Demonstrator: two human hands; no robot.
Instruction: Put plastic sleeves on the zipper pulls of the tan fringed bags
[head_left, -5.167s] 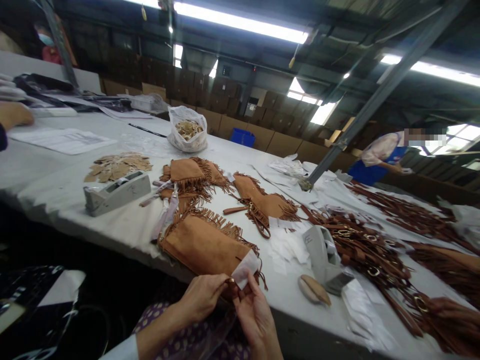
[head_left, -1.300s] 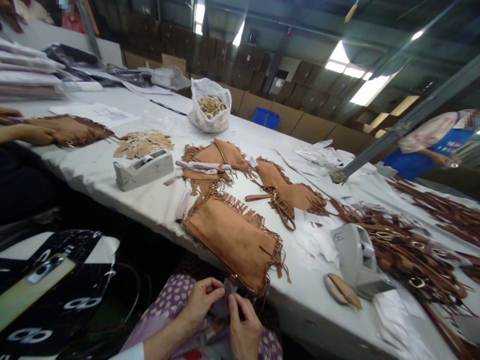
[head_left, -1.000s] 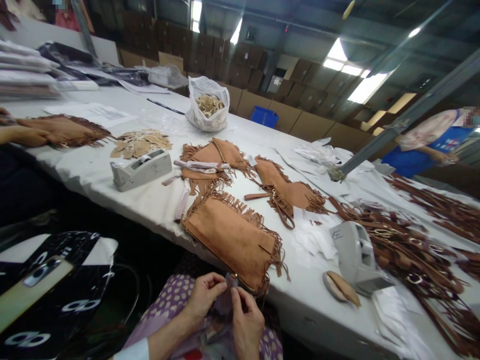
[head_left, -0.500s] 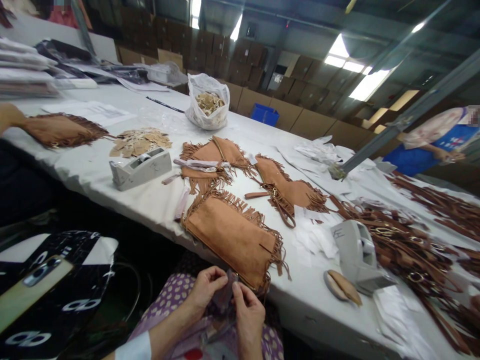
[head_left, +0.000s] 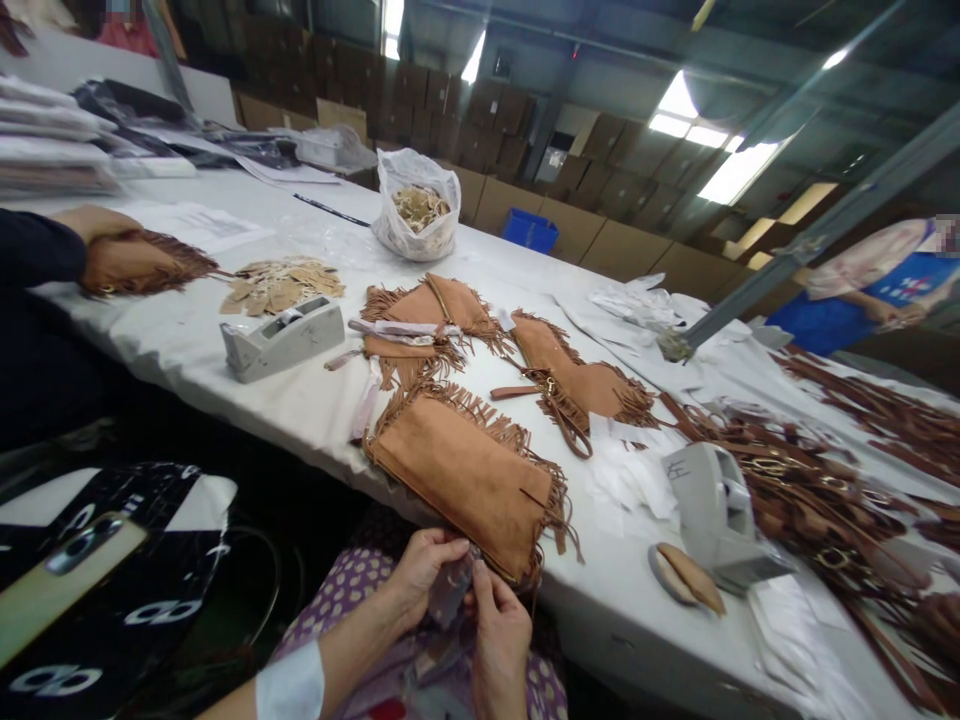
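Observation:
A brown fringed suede pouch [head_left: 465,475] lies flat at the table's front edge, its zip side towards me. Just below its near right corner, my left hand [head_left: 424,575] pinches a translucent plastic strip [head_left: 448,592] between thumb and fingers. Close beside it, my right hand [head_left: 499,625] is closed on the same plastic, thumb up. The strip hangs down over my lap, its lower part crumpled. What the fingertips grip at the pouch's corner is too small to make out.
More fringed pouches [head_left: 577,375] lie behind. Tape dispensers [head_left: 285,340] stand left and right, near brown straps [head_left: 817,500]. A pile of tan tags [head_left: 281,283] and a white plastic bag [head_left: 416,205] are farther back. At far left, a co-worker's sleeve [head_left: 37,245] reaches over another pouch.
My left hand has shifted slightly right, up to the pouch's corner, and more of the plastic shows. The co-worker's arm at far left has moved in over the pouch there.

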